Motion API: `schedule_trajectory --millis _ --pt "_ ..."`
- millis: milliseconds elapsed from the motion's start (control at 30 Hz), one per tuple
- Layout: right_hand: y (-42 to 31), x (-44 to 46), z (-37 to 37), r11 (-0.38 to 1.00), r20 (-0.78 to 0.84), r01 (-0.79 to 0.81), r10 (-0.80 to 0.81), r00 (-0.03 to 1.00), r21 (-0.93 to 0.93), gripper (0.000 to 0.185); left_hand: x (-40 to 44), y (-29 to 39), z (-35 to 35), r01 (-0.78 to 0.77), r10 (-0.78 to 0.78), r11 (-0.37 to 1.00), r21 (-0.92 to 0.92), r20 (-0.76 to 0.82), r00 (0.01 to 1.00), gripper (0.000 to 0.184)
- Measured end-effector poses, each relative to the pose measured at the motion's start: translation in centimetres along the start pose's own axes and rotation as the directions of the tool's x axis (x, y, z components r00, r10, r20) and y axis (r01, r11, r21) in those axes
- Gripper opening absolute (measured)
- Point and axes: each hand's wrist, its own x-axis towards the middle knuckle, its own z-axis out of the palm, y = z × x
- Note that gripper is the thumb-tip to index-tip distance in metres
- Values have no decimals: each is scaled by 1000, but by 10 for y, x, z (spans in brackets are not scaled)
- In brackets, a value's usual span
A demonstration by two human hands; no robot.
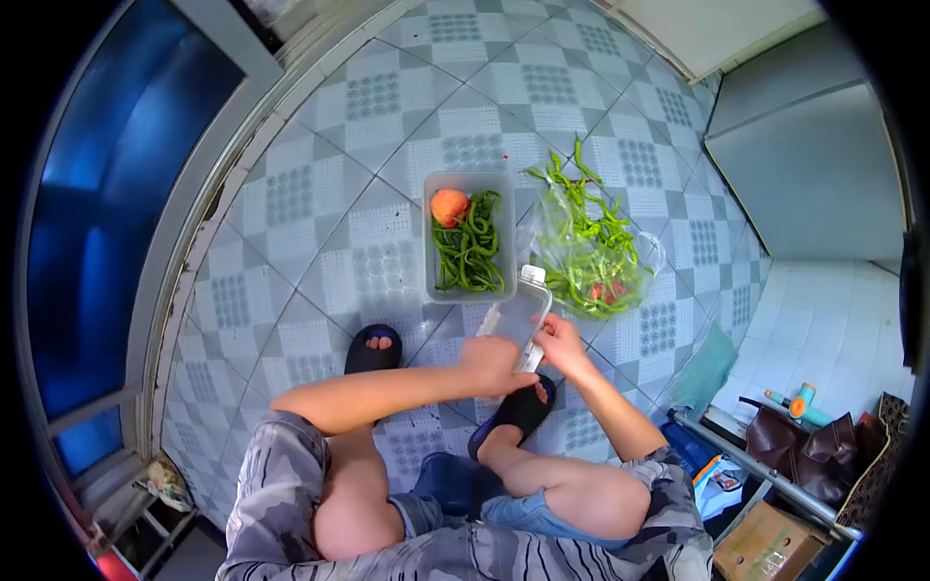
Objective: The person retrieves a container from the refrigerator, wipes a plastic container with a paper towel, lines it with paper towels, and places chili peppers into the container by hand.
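A clear plastic container lid (516, 318) with white clip edges is held tilted in front of my feet. My left hand (492, 364) is closed at its near left side, the fingers mostly hidden under the back of the hand. At its right edge, my right hand (560, 347) pinches the rim. Just beyond the lid stands a clear plastic container (511, 237) on the floor, holding green chili peppers (470, 247) and one orange-red, tomato-like round item (449, 207). Beside it on the right lies a clear plastic bag (581, 259) with lighter green peppers (585, 208) spilling out of its far end.
Patterned tiles (383, 184) cover the floor. Black slippers (374, 351) are on my feet. A glass door (136, 184) is at left, a grey cabinet (804, 165) at right. A rack with a brown bag (799, 445) and cardboard box (770, 547) stands lower right.
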Motion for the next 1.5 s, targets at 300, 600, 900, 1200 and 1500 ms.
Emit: schedule_trajectory --millis 300,600,900,1200,1500 --pt "93 -77 -17 733 -351 128 159 923 668 41 -92 -81 -32 331 -337 941 -64 -136 932 32" --pt "275 -125 -32 433 -590 408 492 641 804 38 -175 -114 -53 196 -544 564 -802 -182 819 20" --pt "273 -159 -81 850 -416 -315 491 765 422 34 -236 -136 -42 122 -620 504 -855 -260 740 23" --pt "72 -111 -211 387 -170 -120 -98 980 -914 33 -219 -141 -62 91 -528 644 -759 -356 771 21" --pt "-113 -41 -125 10 262 297 -441 858 -955 13 -127 -130 -31 305 -358 896 -323 -120 926 22"
